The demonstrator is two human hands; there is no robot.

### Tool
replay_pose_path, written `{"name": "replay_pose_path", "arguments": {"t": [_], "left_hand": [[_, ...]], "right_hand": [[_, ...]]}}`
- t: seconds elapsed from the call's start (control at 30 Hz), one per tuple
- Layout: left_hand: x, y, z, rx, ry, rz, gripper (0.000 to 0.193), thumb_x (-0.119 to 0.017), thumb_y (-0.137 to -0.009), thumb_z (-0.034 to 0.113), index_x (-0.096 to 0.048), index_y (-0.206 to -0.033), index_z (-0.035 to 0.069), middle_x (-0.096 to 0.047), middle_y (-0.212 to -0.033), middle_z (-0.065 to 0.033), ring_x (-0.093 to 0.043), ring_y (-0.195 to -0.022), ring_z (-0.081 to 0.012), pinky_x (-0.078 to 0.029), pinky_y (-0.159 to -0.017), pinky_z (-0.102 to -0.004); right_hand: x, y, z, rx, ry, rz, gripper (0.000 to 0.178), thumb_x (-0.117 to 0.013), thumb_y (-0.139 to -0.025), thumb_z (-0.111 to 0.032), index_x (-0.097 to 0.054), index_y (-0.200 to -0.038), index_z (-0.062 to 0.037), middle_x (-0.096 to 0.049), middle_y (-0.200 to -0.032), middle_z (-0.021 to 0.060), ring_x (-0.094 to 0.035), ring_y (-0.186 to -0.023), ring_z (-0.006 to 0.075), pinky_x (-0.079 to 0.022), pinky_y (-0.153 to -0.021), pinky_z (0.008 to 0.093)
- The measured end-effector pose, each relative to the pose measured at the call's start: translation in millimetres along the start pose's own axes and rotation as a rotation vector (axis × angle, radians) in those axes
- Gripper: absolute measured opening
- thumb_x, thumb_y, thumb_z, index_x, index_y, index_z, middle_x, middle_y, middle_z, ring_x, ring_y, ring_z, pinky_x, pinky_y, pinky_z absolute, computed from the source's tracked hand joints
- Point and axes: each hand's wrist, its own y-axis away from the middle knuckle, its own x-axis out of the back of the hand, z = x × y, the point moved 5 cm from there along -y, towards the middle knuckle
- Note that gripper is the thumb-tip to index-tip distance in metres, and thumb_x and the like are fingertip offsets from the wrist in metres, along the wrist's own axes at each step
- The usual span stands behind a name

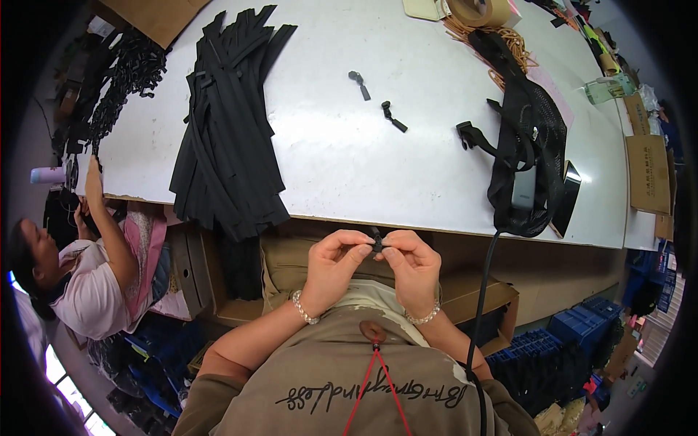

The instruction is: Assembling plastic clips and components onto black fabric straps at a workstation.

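Observation:
Close in front of my body, just below the table's near edge, a small black piece (377, 242) is pinched between both hands. It looks like plastic with a short strap, but the fingers cover most of it. My left hand (336, 267) grips it from the left with thumb and forefinger. From the other side, the thumb and forefinger of my right hand (414, 267) close on it as well. Farther off on the white table (327, 160) lie two small black pieces, one greyish at the back (360, 85) and one nearer (393, 116), each with a short strip end.
A thick bundle of black straps (231, 138) hangs over the table's edge at left. To the right lie a black mesh bag (534, 138) with a buckle (471, 136) and a grey device (523, 189), its cable running down beside me. A co-worker (109, 283) sits far left.

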Motion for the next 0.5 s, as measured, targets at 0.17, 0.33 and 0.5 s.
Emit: {"name": "replay_pose_path", "arguments": {"t": [0.17, 0.33, 0.5], "left_hand": [[-1.5, -1.0, 4.2, -0.077, -0.01, -0.034, 0.01, -0.061, -0.084, -0.001, -0.06, -0.093, 0.001, -0.061, -0.097, -0.0073, -0.057, -0.09, -0.0127, -0.046, -0.082, -0.0261], [-3.6, -4.3, 9.8, -0.086, -0.001, -0.05, 0.012, -0.061, -0.083, -0.002, -0.059, -0.095, 0.001, -0.061, -0.098, -0.0072, -0.056, -0.092, -0.0121, -0.045, -0.082, -0.0253], [-6.2, -18.4, 43.6, 0.044, -0.087, -0.171, 0.018, -0.063, -0.082, 0.0, -0.063, -0.1, 0.0, -0.063, -0.095, -0.0059, -0.058, -0.088, -0.0098, -0.047, -0.078, -0.0231]], "right_hand": [[-3.5, -0.8, -9.3, 0.108, 0.041, -0.052, 0.011, -0.057, -0.082, 0.009, -0.061, -0.091, 0.0051, -0.057, -0.095, 0.0103, -0.059, -0.077, 0.0136, -0.052, -0.072, 0.0247], [-3.8, -3.3, -13.5, 0.107, 0.104, -0.043, 0.011, -0.059, -0.081, 0.009, -0.061, -0.091, 0.0048, -0.057, -0.093, 0.0095, -0.057, -0.075, 0.011, -0.049, -0.066, 0.0215], [-5.8, -14.0, -36.8, 0.016, 0.241, -0.099, 0.009, -0.06, -0.08, 0.008, -0.063, -0.088, 0.0046, -0.058, -0.082, 0.0054, -0.054, -0.069, 0.0065, -0.044, -0.058, 0.0186]]}}
